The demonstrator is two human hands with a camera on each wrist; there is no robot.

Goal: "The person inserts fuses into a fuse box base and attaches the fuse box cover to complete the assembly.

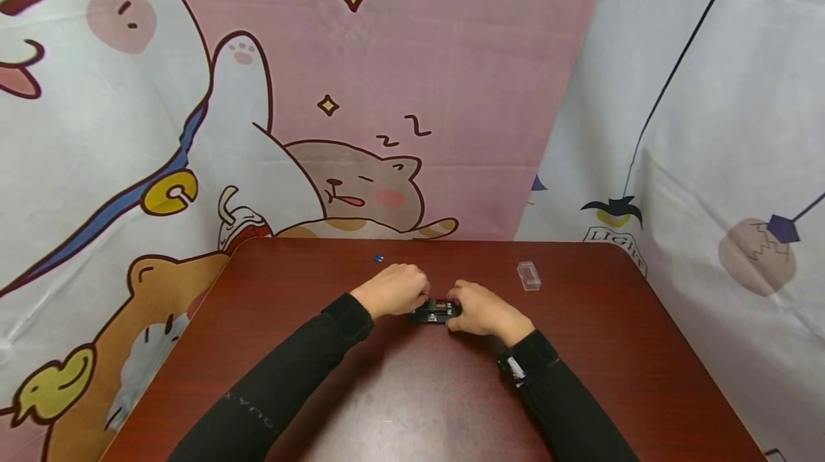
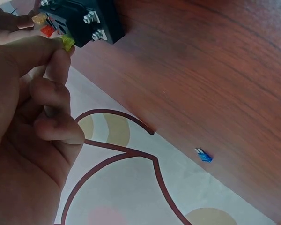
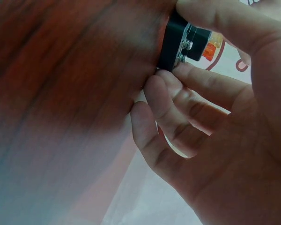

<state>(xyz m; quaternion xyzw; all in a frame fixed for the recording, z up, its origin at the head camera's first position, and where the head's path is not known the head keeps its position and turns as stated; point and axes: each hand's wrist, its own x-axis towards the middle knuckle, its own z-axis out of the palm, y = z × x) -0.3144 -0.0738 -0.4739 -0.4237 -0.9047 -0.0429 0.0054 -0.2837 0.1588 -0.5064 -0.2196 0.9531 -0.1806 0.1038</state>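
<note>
Near the far edge of the reddish-brown table (image 1: pixel 309 283), 1 small blue fuse (image 1: pixel 378 258) lies loose, a little beyond the left hand (image 1: pixel 394 289), whose thumb and forefinger I see pinching a yellow fuse (image 2: pixel 68 43) at the end of a black fuse block (image 1: pixel 433 316). That block sits on the table between the 2 hands, silver screws (image 2: pixel 89 18) along its side and a red fuse (image 2: pixel 48 31) beside the yellow fuse; the right hand (image 1: pixel 485 310) grips its other end between thumb and fingers, and farther right lies a clear plastic box (image 1: pixel 529 276).
</note>
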